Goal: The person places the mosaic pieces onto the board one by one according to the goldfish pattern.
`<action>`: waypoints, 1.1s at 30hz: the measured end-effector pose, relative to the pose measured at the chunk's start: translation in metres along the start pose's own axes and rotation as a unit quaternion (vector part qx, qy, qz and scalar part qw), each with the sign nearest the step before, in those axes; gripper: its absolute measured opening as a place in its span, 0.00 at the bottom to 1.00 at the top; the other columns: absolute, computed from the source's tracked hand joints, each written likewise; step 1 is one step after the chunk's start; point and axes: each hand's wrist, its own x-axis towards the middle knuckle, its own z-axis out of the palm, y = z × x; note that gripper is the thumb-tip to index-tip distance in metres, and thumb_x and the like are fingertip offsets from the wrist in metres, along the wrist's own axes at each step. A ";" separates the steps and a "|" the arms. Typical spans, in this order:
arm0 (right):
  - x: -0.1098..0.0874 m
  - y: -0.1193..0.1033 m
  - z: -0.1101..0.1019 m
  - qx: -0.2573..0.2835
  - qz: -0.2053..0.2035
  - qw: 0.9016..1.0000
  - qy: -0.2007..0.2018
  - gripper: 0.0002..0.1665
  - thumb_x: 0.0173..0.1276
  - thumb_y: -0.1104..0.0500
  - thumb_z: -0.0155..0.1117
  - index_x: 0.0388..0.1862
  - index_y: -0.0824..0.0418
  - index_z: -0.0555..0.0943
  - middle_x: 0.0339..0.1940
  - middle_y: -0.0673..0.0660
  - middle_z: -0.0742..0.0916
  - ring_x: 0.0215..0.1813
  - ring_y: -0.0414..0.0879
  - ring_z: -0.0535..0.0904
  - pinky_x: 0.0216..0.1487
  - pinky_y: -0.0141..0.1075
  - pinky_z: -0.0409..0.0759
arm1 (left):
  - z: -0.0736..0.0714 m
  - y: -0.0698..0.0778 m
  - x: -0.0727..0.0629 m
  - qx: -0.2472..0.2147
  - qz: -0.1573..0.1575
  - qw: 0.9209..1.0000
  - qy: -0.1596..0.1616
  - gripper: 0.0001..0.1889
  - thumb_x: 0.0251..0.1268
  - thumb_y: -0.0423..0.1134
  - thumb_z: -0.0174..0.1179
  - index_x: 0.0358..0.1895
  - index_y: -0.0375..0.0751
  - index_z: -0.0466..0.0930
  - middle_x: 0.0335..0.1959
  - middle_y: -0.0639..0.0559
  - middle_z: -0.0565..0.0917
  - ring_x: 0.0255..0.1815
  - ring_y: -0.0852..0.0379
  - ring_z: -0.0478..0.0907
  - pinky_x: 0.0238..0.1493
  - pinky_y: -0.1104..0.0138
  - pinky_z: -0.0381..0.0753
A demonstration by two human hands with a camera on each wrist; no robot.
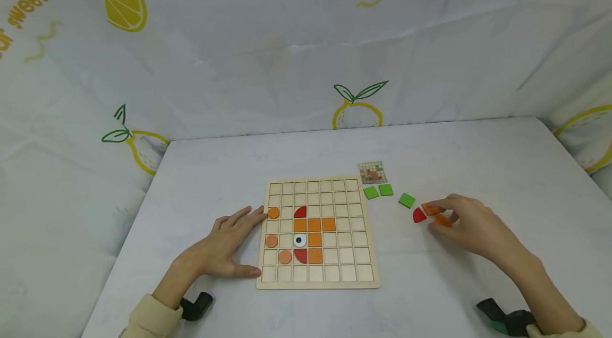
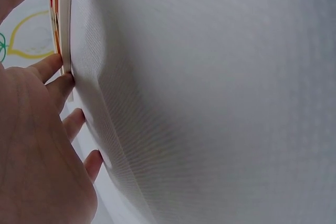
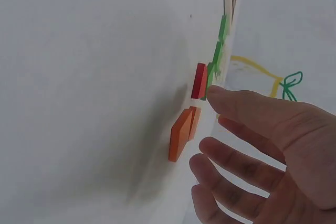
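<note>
A square wooden grid board (image 1: 344, 273) lies on the table, with orange squares (image 1: 314, 225), orange discs (image 1: 271, 241), red quarter-circles (image 1: 300, 256) and a white eye disc (image 1: 303, 243) in its cells. My left hand (image 1: 217, 253) rests spread on the table, thumb and fingertips touching the board's left edge. To the right of the board, my right hand (image 1: 470, 224) hovers over two orange pieces (image 3: 180, 134), its thumb and fingers parted around them. Nothing is pinched between them in the right wrist view. Beside these pieces lies a red quarter-circle (image 1: 418, 215).
Three green squares (image 1: 407, 200) lie between the board and my right hand. A small pattern card (image 1: 372, 172) sits at the board's far right corner. Behind the table hangs a white cloth (image 1: 268, 61) printed with lemons.
</note>
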 end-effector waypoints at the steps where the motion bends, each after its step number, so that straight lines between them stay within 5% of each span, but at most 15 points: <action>1: -0.002 0.003 0.000 -0.002 0.004 1.000 0.000 0.21 0.58 0.60 0.77 0.51 0.65 0.88 0.43 0.58 0.90 0.37 0.47 0.82 0.29 0.34 0.75 | 0.000 0.000 0.000 0.001 0.000 1.000 0.000 0.56 0.49 0.69 0.70 0.80 0.54 0.56 0.85 0.50 0.56 0.84 0.38 0.51 0.73 0.34 0.57; 18: -0.004 0.019 0.001 -0.009 0.040 0.999 -0.013 0.22 0.57 0.59 0.78 0.49 0.69 0.88 0.42 0.63 0.89 0.37 0.50 0.80 0.30 0.37 0.74 | -0.002 0.001 0.000 -0.005 0.003 1.000 0.001 0.56 0.49 0.69 0.71 0.80 0.54 0.56 0.85 0.51 0.56 0.84 0.38 0.51 0.73 0.34 0.58; 27: -0.003 0.019 -0.001 0.012 0.075 0.997 -0.019 0.22 0.58 0.59 0.78 0.45 0.74 0.87 0.35 0.63 0.90 0.35 0.52 0.83 0.36 0.48 0.84 | -0.001 0.001 -0.001 -0.006 0.001 1.000 0.002 0.56 0.48 0.69 0.72 0.80 0.55 0.55 0.84 0.51 0.57 0.84 0.38 0.51 0.72 0.35 0.58; 33: -0.003 0.018 -0.001 0.013 0.073 0.997 -0.015 0.20 0.56 0.59 0.79 0.42 0.73 0.88 0.32 0.58 0.89 0.34 0.50 0.82 0.33 0.40 0.80 | -0.001 0.000 -0.001 -0.009 0.001 1.000 0.001 0.56 0.48 0.69 0.72 0.80 0.55 0.56 0.84 0.51 0.57 0.84 0.39 0.51 0.72 0.35 0.58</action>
